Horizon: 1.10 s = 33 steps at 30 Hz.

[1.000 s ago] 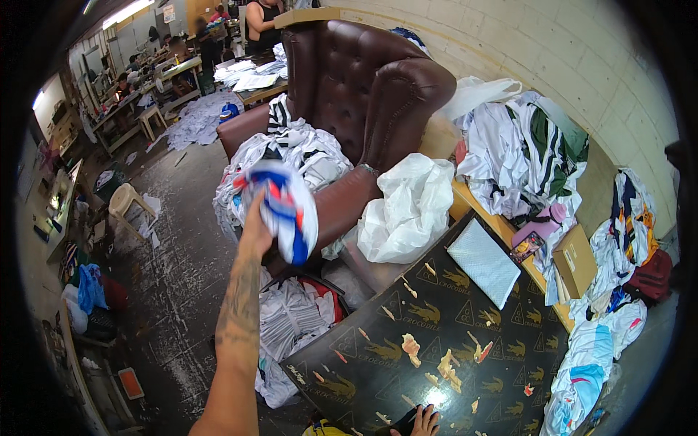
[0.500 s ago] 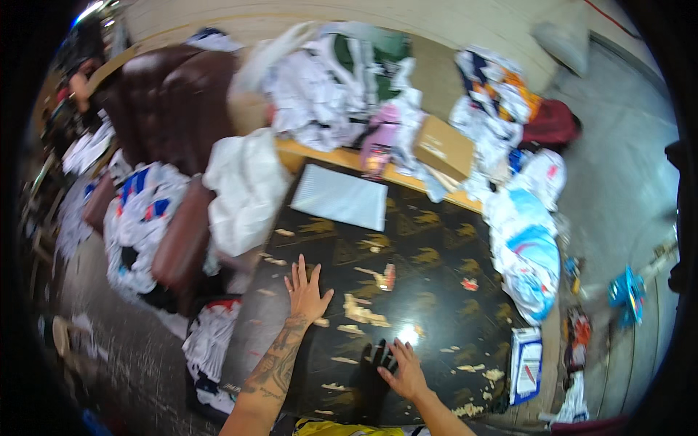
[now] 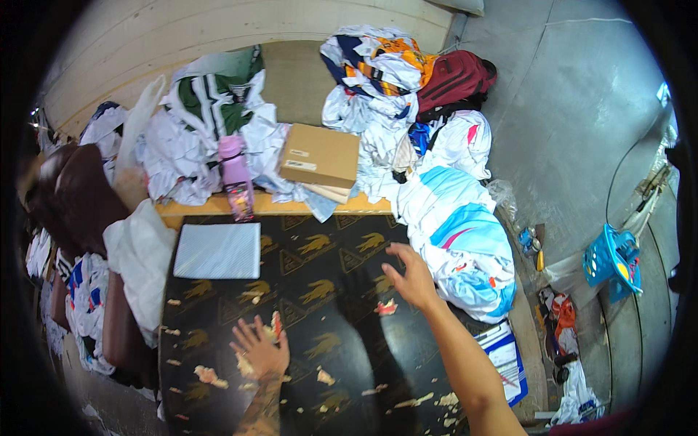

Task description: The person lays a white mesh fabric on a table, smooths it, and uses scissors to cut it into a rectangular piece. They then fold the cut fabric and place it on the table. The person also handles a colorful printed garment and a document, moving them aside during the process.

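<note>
My left hand [image 3: 262, 350] rests on the worn black tabletop [image 3: 320, 291] with its fingers spread and holds nothing. A small red-and-tan scrap [image 3: 276, 324] lies by its fingers. Farther forward, my right hand [image 3: 414, 275] hovers over the table's right part, fingers apart and nothing in them. It is nearest to a bundle of white and light blue cloth [image 3: 465, 243] at the table's right side. A flat, striped pale-blue sheet or packet [image 3: 217, 251] lies at the table's far left. Under the right arm a dark shadow falls on the top.
Behind the table, a brown cardboard box [image 3: 321, 154] and a purple bottle [image 3: 234, 171] stand among heaped white garments [image 3: 182, 145]. A maroon backpack [image 3: 458, 80] sits at the back. A blue-edged clipboard [image 3: 509, 363] is at the right edge, a blue basket [image 3: 611, 258] beyond.
The view has swung to the right. My right hand has left the near part of the table and reached forward, toward the far right. My left hand remains spread at the tabletop.
</note>
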Available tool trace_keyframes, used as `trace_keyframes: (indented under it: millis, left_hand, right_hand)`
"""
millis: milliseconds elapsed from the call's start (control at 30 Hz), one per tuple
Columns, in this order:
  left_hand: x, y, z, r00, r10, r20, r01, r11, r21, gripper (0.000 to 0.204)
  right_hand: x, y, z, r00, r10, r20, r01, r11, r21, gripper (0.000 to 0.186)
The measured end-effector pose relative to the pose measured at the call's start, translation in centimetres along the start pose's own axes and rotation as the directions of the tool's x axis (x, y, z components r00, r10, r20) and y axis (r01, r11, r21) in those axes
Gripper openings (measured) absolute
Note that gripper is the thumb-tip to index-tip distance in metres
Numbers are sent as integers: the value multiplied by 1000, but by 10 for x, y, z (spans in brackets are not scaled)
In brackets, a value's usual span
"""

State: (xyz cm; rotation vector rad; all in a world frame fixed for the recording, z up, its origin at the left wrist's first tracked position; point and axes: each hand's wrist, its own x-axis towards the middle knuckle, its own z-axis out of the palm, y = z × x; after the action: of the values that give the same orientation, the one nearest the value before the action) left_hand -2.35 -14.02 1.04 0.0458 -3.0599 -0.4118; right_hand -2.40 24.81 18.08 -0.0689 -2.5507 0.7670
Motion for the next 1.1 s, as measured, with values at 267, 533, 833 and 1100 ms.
trace_keyframes:
  millis: [267, 533, 833, 1100]
  left_hand:
    - [5, 21, -17, 993, -83, 85, 78, 995, 59, 88]
    - [9, 35, -27, 975, -153, 161, 135, 984, 121, 85]
    - [16, 31, -27, 979, -68, 192, 15, 965, 263, 77]
    - [20, 23, -16, 984, -10, 180, -34, 970, 241, 77]
  right_hand:
    - [93, 158, 44, 983, 180, 26, -179, 982, -57, 55]
    - [299, 229, 2, 973, -70, -218, 28, 982, -189, 63]
    - [504, 239, 10, 945, -48, -323, -29, 973, -230, 80]
    - [604, 255, 57, 985, -138, -99, 100, 941, -322, 73]
